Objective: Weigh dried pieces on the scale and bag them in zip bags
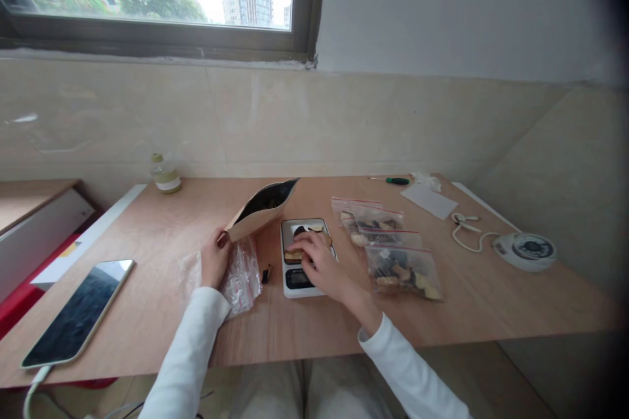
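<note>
My left hand (pixel 215 258) pinches the near left corner of a brown paper bag (pixel 258 217), whose dark mouth gapes open. Under and beside that hand lie clear empty-looking plastic bags (pixel 244 278). On a small white kitchen scale (pixel 289 289) rest brown and dark dried slices (pixel 293 255). My right hand (pixel 325 268) reaches over the scale, its fingers bent down and closed onto the slices, partly hiding them and the display. A small dark dried piece (pixel 266 274) lies on the table just left of the scale.
Several zip bags (pixel 403 275) of dried pieces overlap right of the scale. Farther right are a white dial device (pixel 525 251) with a cord and a white card (pixel 429 200). A green screwdriver (pixel 397 181) and a bottle (pixel 166 175) stand back. A phone (pixel 78 314) lies left.
</note>
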A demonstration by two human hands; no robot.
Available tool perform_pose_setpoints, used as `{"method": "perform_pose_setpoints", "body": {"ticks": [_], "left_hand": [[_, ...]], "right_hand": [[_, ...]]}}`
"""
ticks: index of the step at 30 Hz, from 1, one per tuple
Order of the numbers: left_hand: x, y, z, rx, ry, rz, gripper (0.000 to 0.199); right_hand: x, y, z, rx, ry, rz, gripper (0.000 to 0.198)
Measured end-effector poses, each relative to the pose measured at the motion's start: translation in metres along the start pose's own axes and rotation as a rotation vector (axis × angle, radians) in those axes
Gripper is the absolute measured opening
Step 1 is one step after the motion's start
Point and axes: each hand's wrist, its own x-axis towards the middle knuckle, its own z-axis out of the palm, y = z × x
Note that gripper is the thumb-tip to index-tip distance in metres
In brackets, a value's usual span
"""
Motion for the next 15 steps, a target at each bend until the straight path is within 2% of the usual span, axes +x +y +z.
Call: {"method": "perform_pose_setpoints", "body": {"ticks": [6, 10, 13, 15], "left_hand": [[0.000, -0.002, 0.001, -0.016, -0.001, 0.002, 0.038], [0.000, -0.002, 0.001, -0.023, -0.003, 0.011, 0.038], [0.000, -0.002, 0.001, -0.024, -0.001, 0.013, 0.037], [0.001, -0.004, 0.001, -0.025, 0.001, 0.012, 0.037]], "right_hand": [[0.007, -0.030, 0.037, -0.341, -0.252, -0.139, 0.035], [0.017, -0.037, 0.053, -0.491, -0.380, -0.214, 0.023], [0.024, -0.037, 0.051, -0.495, -0.393, -0.248, 0.016], [0.030, -0.035, 0.041, -0.413, -0.351, -0.249, 0.015]]}}
